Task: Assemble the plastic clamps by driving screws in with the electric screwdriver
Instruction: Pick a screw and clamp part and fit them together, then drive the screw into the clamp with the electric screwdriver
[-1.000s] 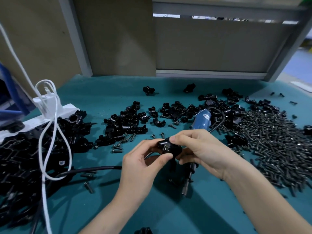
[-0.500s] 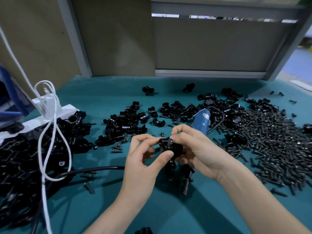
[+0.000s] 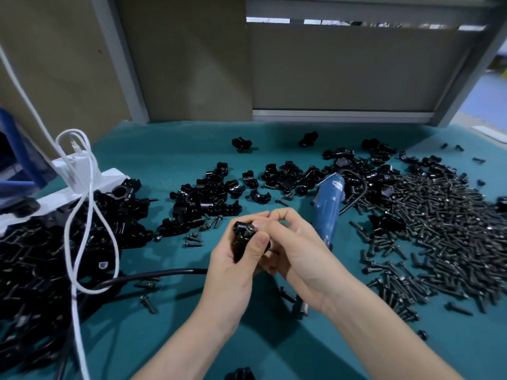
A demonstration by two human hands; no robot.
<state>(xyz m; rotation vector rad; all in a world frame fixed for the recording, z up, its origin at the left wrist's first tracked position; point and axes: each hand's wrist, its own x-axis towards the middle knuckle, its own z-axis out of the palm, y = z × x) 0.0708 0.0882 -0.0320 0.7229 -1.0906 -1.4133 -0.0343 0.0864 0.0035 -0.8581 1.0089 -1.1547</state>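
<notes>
Now holds the small black moulded plastic clamp [image 3: 241, 239] more upright than a second ago, and a little higher and further left. Grips it in the left hand [image 3: 233, 270], fingers curled behind, thumb pressed across the front. Shows a dull metal screw [image 3: 250, 229], round-headed, already sitting in the clamp's upper bore, where half a second ago the same head faced the camera from a flatter clamp. Keeps the right hand [image 3: 296, 248] close, fingers curled, fingertips bunched at the clamp's top edge against the left fingertips; cannot tell whether pinching the part or only steadying it.

Reads as the screw placed by finger and not yet driven. Leaves the blue-bodied electric screwdriver [image 3: 329, 207] lying on the teal-covered bench [image 3: 164, 144] just beyond and beneath the right hand, unmoved over the last second. Probably calls for picking up the tool next.

Glossy, curved half-shells in the loose black clamp parts [image 3: 205, 198] beyond the hands; matte grey, threaded and slender in the heap of screws [image 3: 439, 220] to the right. Smooth looped white cable [image 3: 82, 187] on the left, with a rubbery black cord [image 3: 153, 275] running along the bench towards the hands.
</notes>
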